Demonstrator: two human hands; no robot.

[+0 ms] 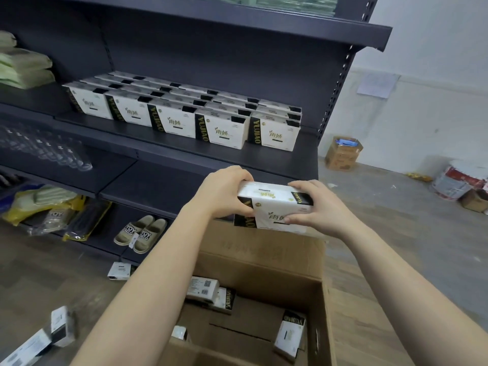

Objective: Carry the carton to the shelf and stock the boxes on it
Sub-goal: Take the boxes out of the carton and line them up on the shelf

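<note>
Both hands hold one white-and-black tissue box [272,204] in the air above the open brown carton [260,256]. My left hand [224,192] grips its left end and my right hand [313,207] grips its right end. The box hangs just below and in front of the dark shelf [169,143], where several matching boxes [224,130] stand in rows. Three more boxes [210,293] lie loose on the carton's bottom. The shelf has bare space to the right of the rows.
Loose boxes [59,324] lie on the floor at lower left, another [120,270] by the shelf base. Slippers [144,232] and bagged goods sit on the bottom shelf. A small carton [342,154] and packages [456,183] stand by the far wall.
</note>
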